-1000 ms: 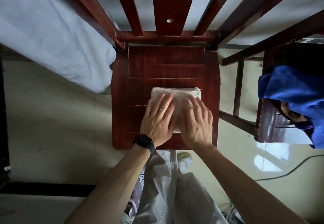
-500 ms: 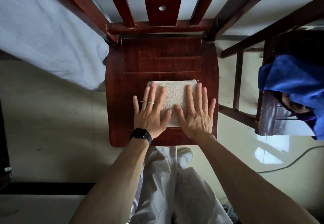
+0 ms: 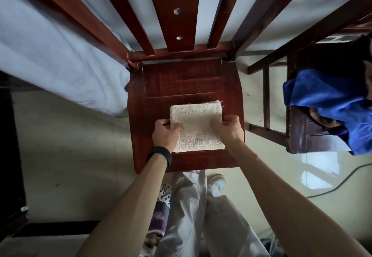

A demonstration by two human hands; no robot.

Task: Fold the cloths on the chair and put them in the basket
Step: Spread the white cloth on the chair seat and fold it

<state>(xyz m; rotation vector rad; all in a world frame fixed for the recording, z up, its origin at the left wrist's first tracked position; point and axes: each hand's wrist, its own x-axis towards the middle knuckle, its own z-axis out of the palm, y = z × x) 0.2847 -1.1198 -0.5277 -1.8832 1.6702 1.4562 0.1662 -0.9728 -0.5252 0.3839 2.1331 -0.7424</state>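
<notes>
1. Head view, the cloth in hand: a cream terry cloth (image 3: 196,127) is lying folded into a thick, tidy rectangle on the front half of the seat of a dark red wooden chair (image 3: 181,81). Its layered edges are showing at the far right corner, so the folding of this piece is looking finished.

2. Head view, the hands: the left hand (image 3: 165,134), with a dark watch (image 3: 160,156) on its wrist, is gripping the cloth's left edge, thumb on top and fingers curled under the side. The right hand (image 3: 228,128) is gripping the right edge in the same way. Both are closed on the cloth, which is reading as the start of a lift; whether the cloth is already clearing the seat I cannot tell.

3. Head view, what is remaining: no basket is showing anywhere here, so the cloth is still waiting to be carried and put in. To the right, well apart from this chair, a blue cloth (image 3: 330,103) is hanging crumpled over a second wooden chair (image 3: 298,132), with something dark beneath it that I cannot make out. It is looking unfolded, so at least one more piece is probably waiting.

4. Head view, judgement: the task is sitting partway, with one cloth folded, none seen in a basket, and more folding likely ahead.
</notes>
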